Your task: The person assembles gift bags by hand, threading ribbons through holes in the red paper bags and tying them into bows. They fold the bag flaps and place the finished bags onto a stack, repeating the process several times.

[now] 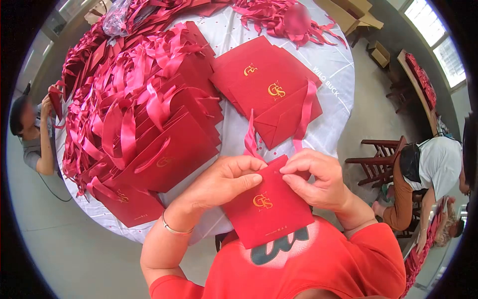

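Observation:
A small red paper gift bag [271,207] with a gold emblem lies flat before my chest. My left hand [236,177] is closed on its upper left edge, thumb on the front face. At the upper right edge, the thumb and forefinger of my right hand [316,179] come together beside a small spot on the bag; what they pinch is too small to make out. A pink ribbon [306,112] runs up from behind my right hand, and another ribbon length [250,137] rises behind my left. Just beyond lies a stack of flat red bags [269,74].
A large heap of red bags with ribbon handles [144,104] covers the left of the white-clothed table [333,104]. Loose pink ribbons [279,20] lie at the far edge. One person [37,132] sits at left; another [433,164] bends near a wooden chair [378,159] at right.

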Available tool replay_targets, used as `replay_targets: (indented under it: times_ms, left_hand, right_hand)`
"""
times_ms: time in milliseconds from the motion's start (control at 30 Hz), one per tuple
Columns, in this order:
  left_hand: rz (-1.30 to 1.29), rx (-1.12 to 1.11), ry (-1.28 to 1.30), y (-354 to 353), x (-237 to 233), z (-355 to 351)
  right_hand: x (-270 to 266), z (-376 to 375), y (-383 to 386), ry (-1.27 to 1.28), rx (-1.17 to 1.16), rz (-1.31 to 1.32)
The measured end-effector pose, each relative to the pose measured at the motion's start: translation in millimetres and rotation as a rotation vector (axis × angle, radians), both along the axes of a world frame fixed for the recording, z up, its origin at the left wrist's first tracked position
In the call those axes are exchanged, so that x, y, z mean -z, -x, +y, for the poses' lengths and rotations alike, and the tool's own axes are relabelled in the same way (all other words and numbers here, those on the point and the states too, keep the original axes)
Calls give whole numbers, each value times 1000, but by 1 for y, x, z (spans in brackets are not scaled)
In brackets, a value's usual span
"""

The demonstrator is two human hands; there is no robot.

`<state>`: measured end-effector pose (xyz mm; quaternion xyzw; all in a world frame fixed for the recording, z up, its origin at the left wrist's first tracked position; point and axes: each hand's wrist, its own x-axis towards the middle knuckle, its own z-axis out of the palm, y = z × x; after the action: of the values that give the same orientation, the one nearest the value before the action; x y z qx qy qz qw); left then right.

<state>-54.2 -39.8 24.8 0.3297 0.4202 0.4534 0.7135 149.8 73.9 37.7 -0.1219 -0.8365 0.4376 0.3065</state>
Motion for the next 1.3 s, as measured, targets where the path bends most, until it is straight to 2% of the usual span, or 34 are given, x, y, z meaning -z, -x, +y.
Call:
replay_targets:
  times_ms: [433, 533, 700, 833, 1300]
  left_hand:
    - [-93, 71, -27, 5, 10, -1]
    - [-107, 86, -25, 6, 10, -1]
    - [-75, 67, -38, 5, 12, -3]
    - [-91, 73, -36, 5, 14, -3]
    - [8, -1, 11, 5, 2, -4]
  right_hand:
    - [-1, -6, 0, 24, -42, -1]
    - [0, -8, 1, -36, -56, 21]
    - [3, -8, 3, -325, -75, 104]
    - [3, -7, 3, -347, -125, 107]
    - [6, -12, 5, -351, 28, 76]
